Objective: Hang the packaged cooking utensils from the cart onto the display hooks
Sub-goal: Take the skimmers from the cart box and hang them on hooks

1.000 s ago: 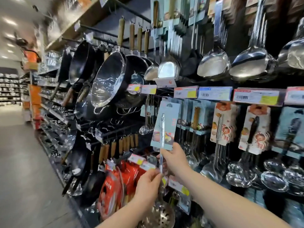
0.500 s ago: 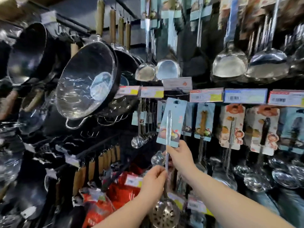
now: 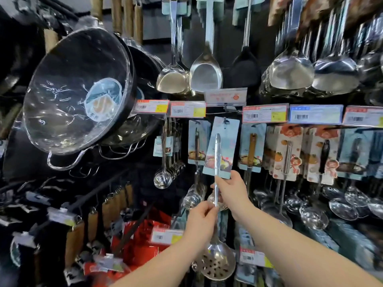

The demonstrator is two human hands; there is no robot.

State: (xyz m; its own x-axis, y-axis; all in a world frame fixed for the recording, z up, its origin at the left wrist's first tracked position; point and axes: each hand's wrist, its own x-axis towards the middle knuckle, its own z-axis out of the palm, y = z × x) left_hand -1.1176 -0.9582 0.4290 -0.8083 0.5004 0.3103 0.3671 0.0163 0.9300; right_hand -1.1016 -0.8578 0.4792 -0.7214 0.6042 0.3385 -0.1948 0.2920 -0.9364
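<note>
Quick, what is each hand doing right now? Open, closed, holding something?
Left hand: closed, gripping the metal handle of the packaged skimmer.
Right hand: closed, holding the same skimmer higher up, at the bottom of its card.

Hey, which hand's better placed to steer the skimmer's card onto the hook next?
Right, probably. The right hand holds the card at its bottom edge, directly under the hang hole near the hook; the left hand grips the skimmer handle lower down.

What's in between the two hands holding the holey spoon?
A short stretch of the spoon's shiny metal handle, running from the left hand up to the right hand, as the head view shows.
</note>
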